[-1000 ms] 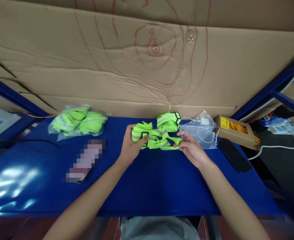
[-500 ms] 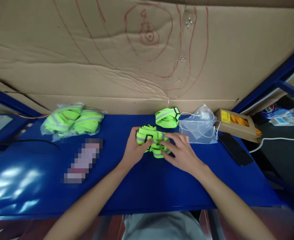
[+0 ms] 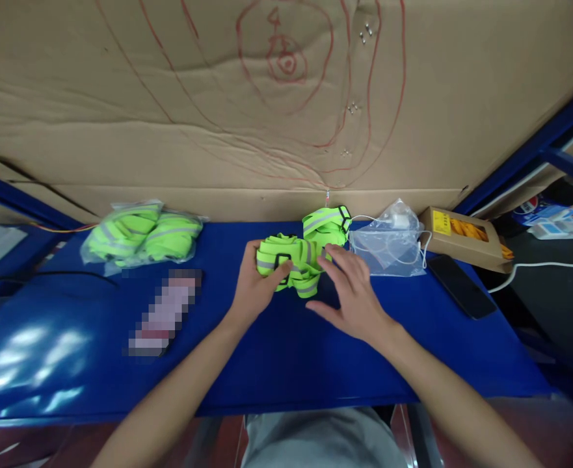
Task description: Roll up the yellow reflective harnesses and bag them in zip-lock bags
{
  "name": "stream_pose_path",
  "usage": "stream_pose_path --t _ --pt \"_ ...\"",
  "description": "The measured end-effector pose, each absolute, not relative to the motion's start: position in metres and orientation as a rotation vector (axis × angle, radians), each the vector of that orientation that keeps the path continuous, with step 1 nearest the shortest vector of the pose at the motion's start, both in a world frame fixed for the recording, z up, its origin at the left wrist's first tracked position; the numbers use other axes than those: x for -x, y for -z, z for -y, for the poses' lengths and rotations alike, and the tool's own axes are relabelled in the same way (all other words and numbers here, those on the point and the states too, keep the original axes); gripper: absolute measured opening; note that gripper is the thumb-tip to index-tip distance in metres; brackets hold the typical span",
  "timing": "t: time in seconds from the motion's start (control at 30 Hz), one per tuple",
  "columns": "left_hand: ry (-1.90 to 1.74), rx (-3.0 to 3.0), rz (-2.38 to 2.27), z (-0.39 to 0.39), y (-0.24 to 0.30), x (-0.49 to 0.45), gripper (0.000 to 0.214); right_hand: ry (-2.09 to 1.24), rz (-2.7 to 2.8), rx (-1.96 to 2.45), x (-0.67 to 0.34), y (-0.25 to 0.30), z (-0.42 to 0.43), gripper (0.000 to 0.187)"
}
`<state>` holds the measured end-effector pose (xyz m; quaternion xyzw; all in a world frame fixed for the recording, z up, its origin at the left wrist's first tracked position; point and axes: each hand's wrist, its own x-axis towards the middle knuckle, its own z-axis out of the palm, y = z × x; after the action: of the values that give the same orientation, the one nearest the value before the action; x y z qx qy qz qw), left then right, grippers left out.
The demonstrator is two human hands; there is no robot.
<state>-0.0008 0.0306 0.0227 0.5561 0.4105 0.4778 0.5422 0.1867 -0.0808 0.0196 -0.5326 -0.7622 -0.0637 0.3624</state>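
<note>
My left hand (image 3: pixel 252 289) is closed round a folded bundle of neon green reflective straps (image 3: pixel 286 262) with a black buckle, held just above the blue table (image 3: pixel 276 351). To its right, my right hand (image 3: pixel 352 296) has its fingers spread, and the fingertips touch the bundle's right side. A second folded green strap bundle (image 3: pixel 326 227) lies behind, near the cardboard wall.
A clear bag of green straps (image 3: pixel 140 237) lies at the back left. Near it is a blurred flat object (image 3: pixel 162 312). To the right are an empty clear plastic bag (image 3: pixel 388 244), a cardboard box (image 3: pixel 464 238), a black phone (image 3: pixel 456 285) and a white cable (image 3: pixel 540 266).
The strap lay stretched between both hands; it is now folded into a compact bundle in my left hand. My right hand let go and opened, fingertips on the bundle.
</note>
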Motion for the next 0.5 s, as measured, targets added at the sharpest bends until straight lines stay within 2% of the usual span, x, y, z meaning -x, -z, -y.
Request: stream_pose_path --t 0.07,0.13,0.33,0.5 --pt "-1.048 -1.262 -0.9 -0.019 -0.023 -0.004 0.05 0.064 1.947 1.418 -0.174 -0.011 0.082 0.091" --pt "-0.943 -1.129 -0.827 -0.009 -0.024 -0.008 0.049 -0.102 1.866 1.44 -0.166 -0.002 0.084 0.094" --pt "-0.731 -0.828 -0.788 0.005 -0.023 -0.017 0.047 -0.542 1.425 1.305 -0.158 0.008 0.083 0.066" --pt "-0.799 -0.867 -0.871 0.003 -0.02 -0.018 0.047 -0.779 1.205 1.265 -0.157 0.006 0.072 0.051"
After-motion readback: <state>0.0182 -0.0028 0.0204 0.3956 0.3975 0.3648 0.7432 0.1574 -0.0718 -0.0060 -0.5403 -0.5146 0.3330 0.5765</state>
